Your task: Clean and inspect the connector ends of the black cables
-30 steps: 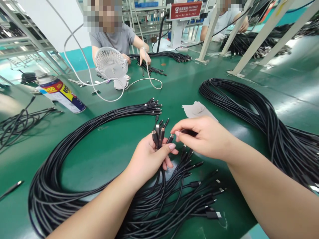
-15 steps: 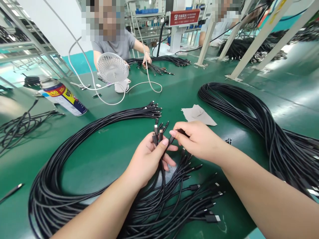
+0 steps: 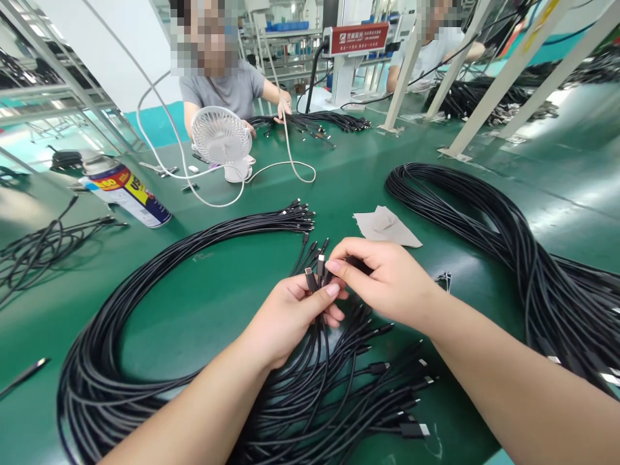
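Observation:
My left hand (image 3: pixel 293 316) is closed around a few black USB cables, their connectors (image 3: pixel 310 279) pointing up past the thumb. Against these, my right hand (image 3: pixel 382 274) pinches a black cable end between thumb and forefinger; its tip is mostly covered by the fingers. A dark piece also shows inside the curled right fingers, its kind unclear. Below both hands spreads a bundle of black cables (image 3: pixel 310 394) with loose connector ends. The same bundle loops round to the left, and its other ends (image 3: pixel 300 218) lie just beyond my left hand.
A grey cloth (image 3: pixel 385 226) lies beyond my right hand. Another cable coil (image 3: pixel 484 213) is on the right. A spray can (image 3: pixel 128 194) and a white fan (image 3: pixel 221 137) stand at the left and back. Across the green table, a person (image 3: pixel 223 90) handles cables.
Both hands have shifted slightly, the left one a little lower. The connectors in my left hand stand closer together, and my right fingertips now cover part of them.

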### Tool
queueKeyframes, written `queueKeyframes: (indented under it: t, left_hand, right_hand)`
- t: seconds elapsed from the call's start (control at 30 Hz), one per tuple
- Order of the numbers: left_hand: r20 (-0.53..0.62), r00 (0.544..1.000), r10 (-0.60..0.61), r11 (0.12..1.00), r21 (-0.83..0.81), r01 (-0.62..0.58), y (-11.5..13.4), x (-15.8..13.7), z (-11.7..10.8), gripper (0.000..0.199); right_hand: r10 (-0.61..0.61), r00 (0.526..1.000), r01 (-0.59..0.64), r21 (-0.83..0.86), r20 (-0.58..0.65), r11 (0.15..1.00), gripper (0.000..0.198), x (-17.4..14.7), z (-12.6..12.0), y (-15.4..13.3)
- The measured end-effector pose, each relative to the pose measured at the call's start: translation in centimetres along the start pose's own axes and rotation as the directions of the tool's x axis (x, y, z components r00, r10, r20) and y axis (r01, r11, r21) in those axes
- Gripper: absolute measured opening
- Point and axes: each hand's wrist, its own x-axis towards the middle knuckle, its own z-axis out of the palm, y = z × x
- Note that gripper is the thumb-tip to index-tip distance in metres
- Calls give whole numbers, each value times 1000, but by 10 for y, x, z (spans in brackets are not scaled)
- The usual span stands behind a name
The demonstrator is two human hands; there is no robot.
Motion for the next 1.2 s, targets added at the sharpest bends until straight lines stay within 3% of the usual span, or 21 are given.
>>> queueKeyframes:
  t: [0.33,0.43,0.53,0.6,0.7,0.83,1.2]
  left_hand:
    - [71,992,-108,957,-263,123,-3,-2,2,28]
    - [73,992,-103,941,-315,121,-2,-2,-1,21]
    - [76,993,-93,920,-374,115,0,-1,-4,22]
    - [90,992,-87,909,-400,116,0,-1,-5,23]
    - [99,992,-83,902,-416,117,-1,-1,-6,21]
    - [105,991,-86,906,-407,121,-1,-1,-7,19]
    - [53,993,-109,911,-394,121,2,-2,-4,17]
  right_hand:
    - [65,995,-76,139,82,987,20,2,0,-2]
    - [1,999,-3,55,34,998,15,1,-2,-4]
    - [-124,990,112,-142,-73,984,7,-4,-5,-6]
    - [-215,972,174,-322,-98,931,10,-9,-5,-6]
    - [-367,929,274,-581,-46,767,19,-15,-2,-3]
    - [-495,869,326,-731,-18,599,25,-16,6,1]
    - [-530,848,294,-801,-33,521,28,-17,10,-3]
